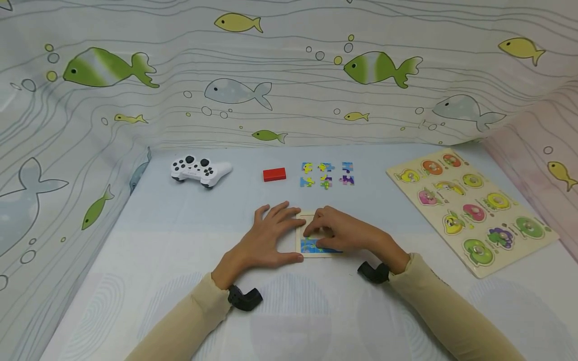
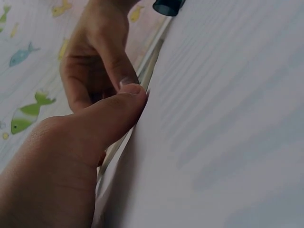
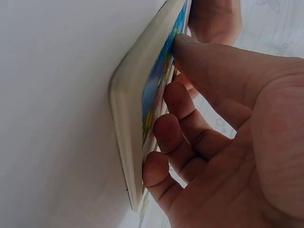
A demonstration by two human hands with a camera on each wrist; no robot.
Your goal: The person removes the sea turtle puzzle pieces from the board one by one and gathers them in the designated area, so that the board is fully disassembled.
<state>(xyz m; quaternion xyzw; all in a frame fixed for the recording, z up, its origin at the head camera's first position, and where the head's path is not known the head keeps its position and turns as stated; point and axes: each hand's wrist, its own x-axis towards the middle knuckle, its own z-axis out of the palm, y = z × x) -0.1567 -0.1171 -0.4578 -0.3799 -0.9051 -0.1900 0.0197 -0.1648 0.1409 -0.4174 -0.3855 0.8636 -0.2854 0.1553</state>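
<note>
Six loose puzzle pieces [image 1: 325, 179] are laid out in two rows just right of the centre of the head view. To their left a red block [image 1: 274, 174] is seen, and farther left a white game controller [image 1: 196, 171]. The right side is taken up by a slanted fruit board [image 1: 471, 230]. Below the loose pieces, at lower centre, is placed a wooden puzzle tray [image 1: 320, 255], its lower part covered with blue fitted pieces [image 1: 309, 246]. The tray's left side is touched by the left hand [image 1: 266, 240], its fingers spread and nothing gripped. Over the tray's right part the right hand [image 1: 343, 232] is held with bent fingers.

In the left wrist view, the left thumb is stretched from lower left towards the centre, just beside the right thumb. The tray is shown edge-on as a thin strip.

In the right wrist view, the tray's rounded corner is seen left of centre. The blue picture is touched by the right thumb near the top, and curled fingertips are rested along the tray below; whether a piece is pinched cannot be told.
</note>
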